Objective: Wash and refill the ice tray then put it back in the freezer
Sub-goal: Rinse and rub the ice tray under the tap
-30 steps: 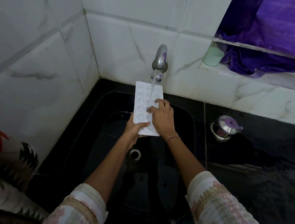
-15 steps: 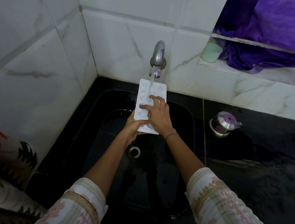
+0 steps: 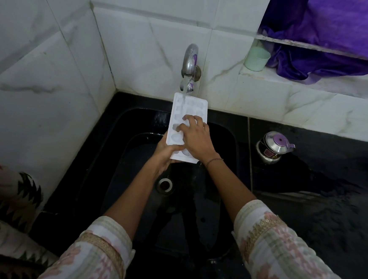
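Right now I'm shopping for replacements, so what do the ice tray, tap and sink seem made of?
Ice tray: likely plastic, matte white, with thin moulded cells. Tap: metal, polished silvery, catching bright highlights. Sink: glossy black, perhaps stone or composite; the look leaves that open.

We note: ice tray (image 3: 192,108) — white matt plastic; tap (image 3: 190,56) polished metal; sink (image 3: 116,156) glossy black; wall tiles (image 3: 141,48) smooth, marbled; purple cloth (image 3: 341,30) — satiny.
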The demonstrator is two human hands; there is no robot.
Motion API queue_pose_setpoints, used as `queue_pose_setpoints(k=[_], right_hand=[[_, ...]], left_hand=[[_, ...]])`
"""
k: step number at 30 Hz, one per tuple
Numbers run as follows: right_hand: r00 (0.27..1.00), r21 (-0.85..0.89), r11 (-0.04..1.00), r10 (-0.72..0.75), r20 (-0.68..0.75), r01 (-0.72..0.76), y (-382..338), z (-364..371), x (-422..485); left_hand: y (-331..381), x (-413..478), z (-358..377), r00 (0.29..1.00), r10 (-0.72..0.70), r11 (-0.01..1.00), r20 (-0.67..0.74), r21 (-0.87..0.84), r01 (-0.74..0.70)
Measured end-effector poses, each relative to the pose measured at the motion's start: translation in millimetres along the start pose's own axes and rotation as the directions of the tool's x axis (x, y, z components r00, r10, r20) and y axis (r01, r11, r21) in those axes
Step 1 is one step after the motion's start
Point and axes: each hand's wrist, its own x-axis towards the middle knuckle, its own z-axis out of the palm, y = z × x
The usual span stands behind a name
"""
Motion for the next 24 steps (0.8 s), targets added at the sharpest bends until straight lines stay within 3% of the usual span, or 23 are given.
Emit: queue_pose_setpoints(k=[7, 12, 15, 18, 24], right_hand=[[0.995, 0.099, 0.994, -0.049, 0.088, 0.041, -1, -6, 0], [0.998, 0.252, 0.966, -0.065, 0.026, 0.056, -2, 5, -7], [0.995, 0.348, 0.937, 0.054, -0.078, -0.023, -4, 13, -14], [0.968, 0.335, 0.931, 0.203, -0.145, -0.145, -3, 18, -15], [0.973, 0.267, 0.942, 0.226, -0.049, -0.205, -2, 26, -9]], left_hand=[[-4, -3, -7, 1.000, 0.020, 1.000, -0.022, 0.021, -0.019], [-11, -5, -15, 0.998, 0.053, 0.998, -0.024, 0.045, -0.052], [-13, -6, -21, 0.994, 0.111, 0.989, -0.003, 0.094, -0.111], [-11, -9, -25, 0.988, 0.156, 0.977, 0.000, 0.146, -0.154], [-12, -16, -31, 0.981, 0.192, 0.962, 0.001, 0.199, -0.188]])
